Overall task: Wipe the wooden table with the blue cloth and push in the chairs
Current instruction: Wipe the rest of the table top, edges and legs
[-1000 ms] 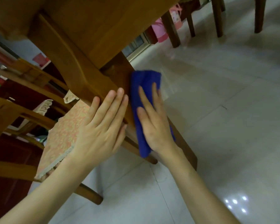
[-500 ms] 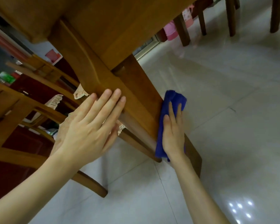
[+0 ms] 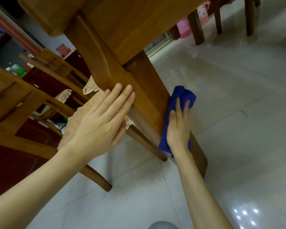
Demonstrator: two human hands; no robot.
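Note:
The wooden table (image 3: pixel 125 27) fills the top of the head view, seen from low down, and its leg (image 3: pixel 149 96) slants toward the floor. My right hand (image 3: pixel 178 128) presses the blue cloth (image 3: pixel 185 95) flat against the leg's right face, fingers spread. My left hand (image 3: pixel 99 123) rests flat with fingers together on the curved wooden brace beside the leg; it holds nothing. A wooden chair (image 3: pixel 28 100) with a patterned, lace-edged seat cushion (image 3: pixel 73 126) stands at the left, partly behind my left hand.
Pale glossy floor tiles (image 3: pixel 229 104) spread to the right and below. More dark chair or table legs (image 3: pixel 195 27) stand at the top right next to a pink object (image 3: pixel 184 28). A dark red cabinet (image 3: pixel 10 162) is at the left.
My right hand slid the blue cloth down the table leg from near its top to lower on its right face. My left hand stayed on the brace. The view shifted slightly.

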